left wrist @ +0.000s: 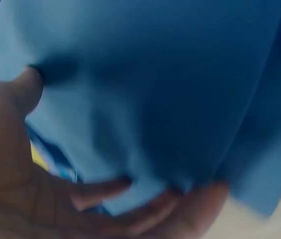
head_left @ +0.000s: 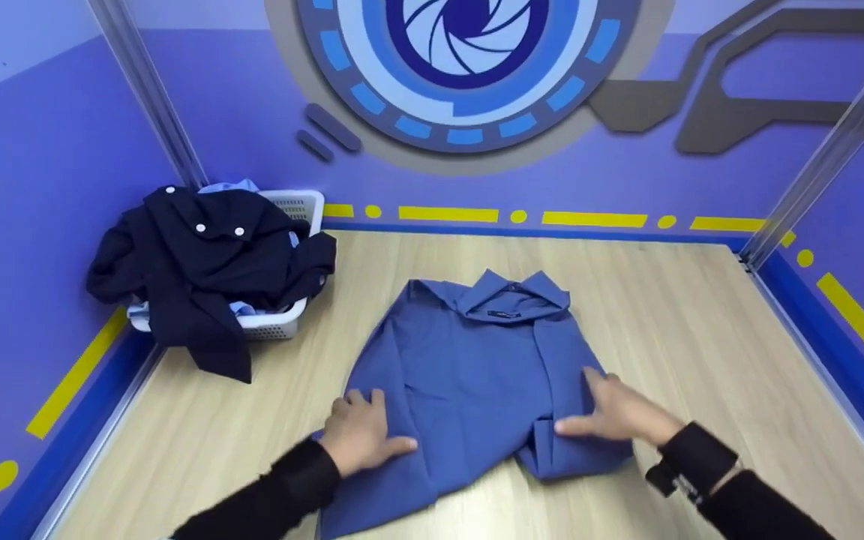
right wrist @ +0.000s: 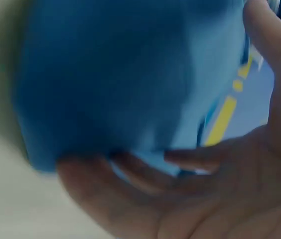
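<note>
A blue collared shirt (head_left: 469,375) lies on the table with its collar toward the far wall. Its sides are folded inward, and its lower part is uneven. On the shirt's left side my left hand (head_left: 361,433) rests with the thumb spread away from the fingers. My right hand (head_left: 616,411) touches the right side, thumb and fingers wide apart over a folded sleeve part. In the left wrist view, fingertips (left wrist: 205,199) lie along the blue cloth's edge. The right wrist view shows blurred fingers (right wrist: 88,179) at the cloth's edge, with the thumb off to the other side.
At the back left stands a white basket (head_left: 271,328) heaped with clothes. A dark garment (head_left: 199,255) with white buttons drapes over its rim and hangs onto the wooden table (head_left: 702,337). Purple walls (head_left: 237,97) and metal posts (head_left: 829,142) bound the table.
</note>
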Motion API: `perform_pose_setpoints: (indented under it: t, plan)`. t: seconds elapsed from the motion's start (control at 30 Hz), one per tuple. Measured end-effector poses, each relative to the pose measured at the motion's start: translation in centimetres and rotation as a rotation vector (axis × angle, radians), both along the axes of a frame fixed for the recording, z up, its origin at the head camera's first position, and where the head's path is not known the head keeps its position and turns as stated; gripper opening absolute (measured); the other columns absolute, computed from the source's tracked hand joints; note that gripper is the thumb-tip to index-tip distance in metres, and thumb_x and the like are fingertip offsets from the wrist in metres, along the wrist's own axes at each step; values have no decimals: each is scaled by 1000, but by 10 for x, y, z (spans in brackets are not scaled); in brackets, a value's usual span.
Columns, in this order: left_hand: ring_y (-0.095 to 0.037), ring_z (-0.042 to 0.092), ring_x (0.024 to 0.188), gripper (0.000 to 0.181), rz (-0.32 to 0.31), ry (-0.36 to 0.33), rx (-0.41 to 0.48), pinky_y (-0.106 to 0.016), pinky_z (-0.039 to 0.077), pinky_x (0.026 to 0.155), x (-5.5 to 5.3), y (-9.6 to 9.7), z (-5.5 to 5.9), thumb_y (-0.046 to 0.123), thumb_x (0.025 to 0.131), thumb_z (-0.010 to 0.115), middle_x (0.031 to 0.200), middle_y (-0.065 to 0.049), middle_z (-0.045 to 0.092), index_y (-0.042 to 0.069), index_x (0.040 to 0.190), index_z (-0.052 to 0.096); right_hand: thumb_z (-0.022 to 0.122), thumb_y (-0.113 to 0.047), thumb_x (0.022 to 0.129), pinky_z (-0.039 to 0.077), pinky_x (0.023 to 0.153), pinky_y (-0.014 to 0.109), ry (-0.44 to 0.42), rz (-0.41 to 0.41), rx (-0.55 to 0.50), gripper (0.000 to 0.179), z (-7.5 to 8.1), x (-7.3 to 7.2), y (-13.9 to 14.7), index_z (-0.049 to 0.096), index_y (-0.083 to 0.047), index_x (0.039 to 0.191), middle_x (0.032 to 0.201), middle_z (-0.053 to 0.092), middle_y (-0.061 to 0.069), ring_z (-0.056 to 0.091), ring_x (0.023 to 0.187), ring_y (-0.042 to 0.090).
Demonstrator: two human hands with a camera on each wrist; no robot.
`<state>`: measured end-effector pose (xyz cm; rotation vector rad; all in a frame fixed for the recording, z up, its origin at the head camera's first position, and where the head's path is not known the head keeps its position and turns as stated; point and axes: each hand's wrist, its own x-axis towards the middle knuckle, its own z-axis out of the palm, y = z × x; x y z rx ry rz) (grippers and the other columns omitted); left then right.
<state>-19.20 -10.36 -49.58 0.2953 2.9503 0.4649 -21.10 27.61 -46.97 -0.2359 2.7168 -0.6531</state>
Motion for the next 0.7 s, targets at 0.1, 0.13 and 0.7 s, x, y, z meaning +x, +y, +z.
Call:
perform_pose_setpoints:
  t: [0.1, 0.13, 0.7]
  plan:
    - [-48, 59, 94, 86, -40, 122, 23, -59, 53, 73, 3, 8, -11, 42, 75, 92, 104, -34, 56, -13, 128, 53, 84, -23, 81, 43, 104, 69, 151, 19, 41, 94, -17, 6, -7, 33, 23, 145, 134, 41, 55, 47, 123, 67]
    - [-47, 60, 93, 81, -70, 144, 49, -58, 54, 74, 1, 9, -14, 34, 76, 92, 104, -32, 57, -13, 129, 52, 80, -11, 79, 45, 101, 67, 209, 22, 40, 83, -24, 5, -7, 38, 22, 143, 131, 45, 53, 51, 120, 66]
    - [-13, 58, 90, 49, -345, -636, 828, -23, 49, 77, -50, -72, 71, -1, 76, 63, 104, -4, 60, -7, 124, 56, 40, 11, 81, 43, 70, 22, 185, -145, -317, 38, 49, -39, 76, 75, -4, 83, 82, 65, 1, 55, 77, 13]
